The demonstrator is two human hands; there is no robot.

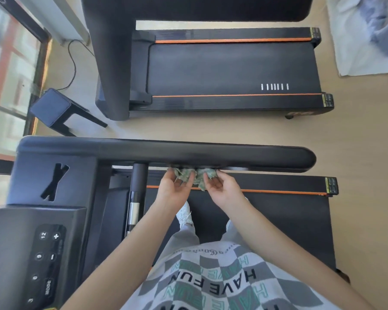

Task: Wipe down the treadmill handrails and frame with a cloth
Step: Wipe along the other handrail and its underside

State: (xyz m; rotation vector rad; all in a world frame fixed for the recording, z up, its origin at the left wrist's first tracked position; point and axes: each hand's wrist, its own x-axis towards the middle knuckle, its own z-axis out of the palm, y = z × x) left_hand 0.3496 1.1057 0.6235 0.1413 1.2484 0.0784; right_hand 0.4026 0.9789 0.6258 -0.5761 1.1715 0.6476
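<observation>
The left hand (176, 189) and the right hand (222, 189) sit side by side, palms turned up, and the fingers of each curl into one crumpled greenish cloth (195, 176). The two share the same bunch, the left gripping its left part and the right its right part. The cloth is pressed up against the underside of the near handrail (188, 153), about midway along it, and its upper edge is hidden by the rail.

This black handrail runs lengthwise across the view from left to right. Its rounded free end points right, and its left end joins the console (54, 175). A dark upright post (139, 182) stands under the rail, just left of the left hand. Below the hands lies the black belt (282, 224), with an orange stripe along its far edge, and a white shoe (185, 214) rests on it. The button panel (46, 260) is at the lower left.

Beyond the rail a second treadmill (231, 68) lies parallel on the pale floor. A dark stool (52, 106) stands to its left and a pale sheet (354, 52) lies at the upper right.
</observation>
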